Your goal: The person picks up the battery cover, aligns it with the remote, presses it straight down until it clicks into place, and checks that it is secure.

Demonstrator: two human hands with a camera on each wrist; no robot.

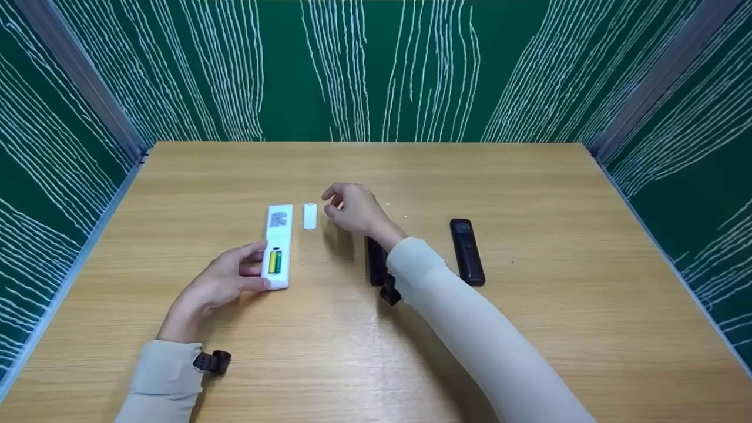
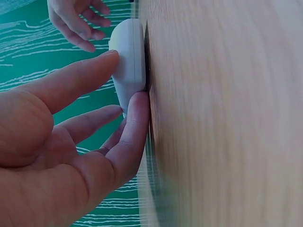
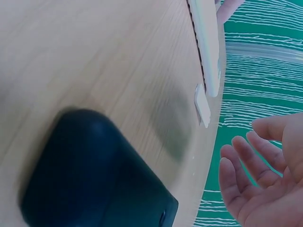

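Observation:
A white remote control (image 1: 279, 235) lies back up, its battery compartment uncovered with two batteries (image 1: 275, 262) inside, one yellowish and one green. My left hand (image 1: 226, 276) holds it at its left side, thumb by the near corner and fingers along the edge; the left wrist view shows the fingertips (image 2: 137, 101) against its casing. To the right of the remote lies its small white battery cover (image 1: 310, 216). Over the table just right of that cover hovers my right hand (image 1: 354, 207), fingers loosely bent, nothing in them in the right wrist view.
A black remote (image 1: 375, 264) lies partly hidden under my right forearm. Another black remote (image 1: 467, 252) sits farther right on the wooden table (image 1: 364, 164). Green walls with white lines stand behind and at both sides.

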